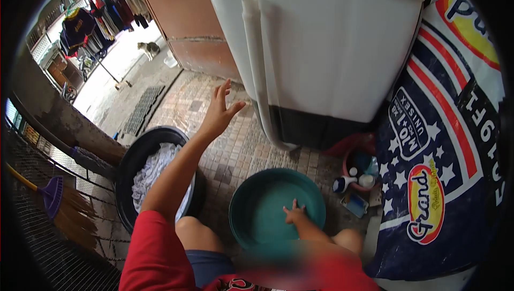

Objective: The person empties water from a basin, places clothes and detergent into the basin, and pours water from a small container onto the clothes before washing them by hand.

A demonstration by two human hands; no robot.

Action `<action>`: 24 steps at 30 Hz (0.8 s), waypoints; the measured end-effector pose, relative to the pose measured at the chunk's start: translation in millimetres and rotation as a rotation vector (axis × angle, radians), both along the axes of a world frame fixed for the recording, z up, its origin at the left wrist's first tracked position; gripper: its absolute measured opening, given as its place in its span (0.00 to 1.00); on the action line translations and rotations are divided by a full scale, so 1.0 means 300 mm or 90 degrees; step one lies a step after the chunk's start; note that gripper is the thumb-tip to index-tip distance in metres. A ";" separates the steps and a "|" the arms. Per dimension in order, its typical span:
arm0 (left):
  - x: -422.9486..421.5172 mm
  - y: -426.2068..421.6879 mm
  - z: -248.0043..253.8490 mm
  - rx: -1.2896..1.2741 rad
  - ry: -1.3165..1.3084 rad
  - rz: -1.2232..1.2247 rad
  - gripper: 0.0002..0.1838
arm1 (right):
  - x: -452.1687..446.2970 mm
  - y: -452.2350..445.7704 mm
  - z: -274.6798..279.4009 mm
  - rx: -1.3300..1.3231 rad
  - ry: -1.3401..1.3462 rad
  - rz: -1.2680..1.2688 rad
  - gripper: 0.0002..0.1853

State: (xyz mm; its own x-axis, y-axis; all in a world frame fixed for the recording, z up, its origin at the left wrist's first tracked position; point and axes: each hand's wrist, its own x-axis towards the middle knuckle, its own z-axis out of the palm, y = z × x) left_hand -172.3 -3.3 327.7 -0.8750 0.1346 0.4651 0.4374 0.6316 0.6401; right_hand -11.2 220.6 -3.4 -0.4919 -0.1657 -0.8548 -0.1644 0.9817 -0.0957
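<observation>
One hand in the head view, the left hand (218,113), is raised, empty and loosely spread; the right hand (294,214) spreads, unclenched, inside the green basin (259,211). This stands on the tiled floor (230,146) between the knees (195,232), presumably for easy reach; the black tub (199,184) of cloth (155,170) is leftward.

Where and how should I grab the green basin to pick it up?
Probably by its rim, reaching from above with both hands on opposite sides: left hand at the left edge, right hand at the right. The basin is wide, round and open-topped, and sits upright on the tiled floor. I can't tell whether it holds water.
</observation>
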 end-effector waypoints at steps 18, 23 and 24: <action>0.689 -0.245 -0.921 0.405 -1.076 0.100 0.26 | -0.196 0.353 0.248 -0.192 0.217 -0.320 0.24; 0.700 -0.223 -0.930 0.270 -0.960 0.181 0.19 | -0.217 0.380 0.138 -0.408 0.173 -0.425 0.23; 0.704 -0.226 -0.912 0.300 -0.929 0.186 0.19 | -0.252 0.366 0.208 -0.425 0.150 -0.420 0.22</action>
State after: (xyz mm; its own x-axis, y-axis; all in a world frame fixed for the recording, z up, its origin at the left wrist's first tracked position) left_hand 38.8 -71.0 54.1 -0.5589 -0.0218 -0.8290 -0.8136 0.2078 0.5431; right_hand -86.8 330.5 59.0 -0.8072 -0.2102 -0.5516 0.3139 0.6385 -0.7027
